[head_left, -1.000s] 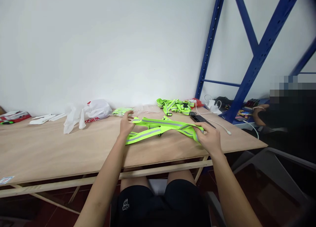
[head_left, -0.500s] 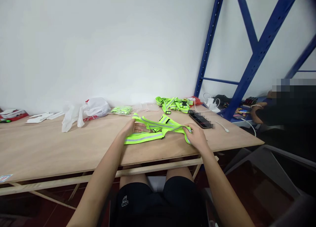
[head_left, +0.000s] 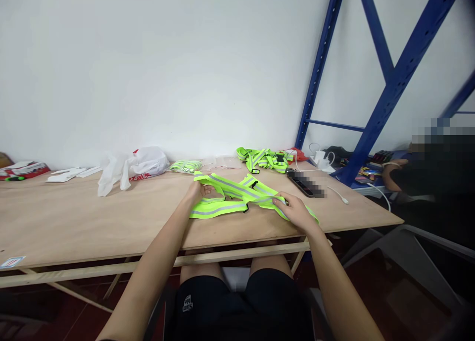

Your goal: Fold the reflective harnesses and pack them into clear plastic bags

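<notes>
Hands working at opposite ends of a fluorescent reflective strap vest [head_left: 237, 198] lying flat on the plywood table [head_left: 92, 222]: left hand [head_left: 200, 190] resting on the left end with fingers curled over a strap loop, right hand [head_left: 295, 213] pressing palm-down on the right end, fingers loosely spread rather than pinching. Holding the two hands well apart, with the crossed straps running between them. Judging the step in hand as flattening and aligning the straps, probably ahead of a fold. Calling next, by that judgement, for a firm grip on one end and a carry over the middle without twisting the bands. Noting a second vest bundle [head_left: 264, 159] near the wall, a phone [head_left: 306, 185] just beyond the right hand, a white plastic bag [head_left: 135, 167] to the left.
</notes>
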The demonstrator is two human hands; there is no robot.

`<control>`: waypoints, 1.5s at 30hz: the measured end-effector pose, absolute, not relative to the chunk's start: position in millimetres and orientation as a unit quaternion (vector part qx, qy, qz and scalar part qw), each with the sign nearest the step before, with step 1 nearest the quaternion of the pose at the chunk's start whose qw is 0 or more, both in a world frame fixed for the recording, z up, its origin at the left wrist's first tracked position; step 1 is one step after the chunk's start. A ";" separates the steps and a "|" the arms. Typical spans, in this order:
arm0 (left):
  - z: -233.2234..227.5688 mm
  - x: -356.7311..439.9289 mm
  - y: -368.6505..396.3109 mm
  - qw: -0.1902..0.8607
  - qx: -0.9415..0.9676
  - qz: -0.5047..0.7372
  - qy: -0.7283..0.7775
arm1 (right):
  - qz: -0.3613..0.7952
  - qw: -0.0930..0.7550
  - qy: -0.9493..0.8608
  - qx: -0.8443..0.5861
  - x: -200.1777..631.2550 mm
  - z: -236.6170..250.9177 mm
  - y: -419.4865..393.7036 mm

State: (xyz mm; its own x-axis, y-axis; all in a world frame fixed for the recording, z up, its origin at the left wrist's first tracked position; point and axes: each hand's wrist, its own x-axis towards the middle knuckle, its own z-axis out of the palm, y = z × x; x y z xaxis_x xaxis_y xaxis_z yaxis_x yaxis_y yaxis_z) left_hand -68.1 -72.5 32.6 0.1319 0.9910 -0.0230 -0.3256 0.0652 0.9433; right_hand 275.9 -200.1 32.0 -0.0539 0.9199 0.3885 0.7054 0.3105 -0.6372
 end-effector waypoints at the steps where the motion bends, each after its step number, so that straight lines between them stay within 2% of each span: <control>1: 31.8 -68.9 -71.0 0.610 0.420 0.550 0.386 | 0.140 0.392 -0.711 -0.567 275.9 31.5 -199.6; 9: 27.6 -73.6 -64.5 0.579 0.384 0.608 0.384 | 0.162 0.387 -0.722 -0.550 274.6 32.0 -201.2; 18: 26.6 -71.0 -71.8 0.641 0.413 0.474 0.441 | 0.194 0.343 -0.736 -0.551 270.0 30.7 -203.3; 23: 35.8 -69.6 -83.7 0.712 0.444 0.408 0.360 | 0.204 0.352 -0.721 -0.560 266.7 28.3 -202.4; 28: 40.9 -66.4 -90.6 0.724 0.451 0.442 0.277 | 0.218 0.362 -0.722 -0.548 265.4 26.8 -201.3; 41: 33.7 -69.4 -82.0 0.651 0.447 0.545 0.281 | 0.261 0.374 -0.710 -0.536 258.2 29.0 -206.6; 45: 39.2 -66.8 -87.1 0.674 0.436 0.515 0.303 | 0.247 0.404 -0.697 -0.538 251.2 29.2 -207.6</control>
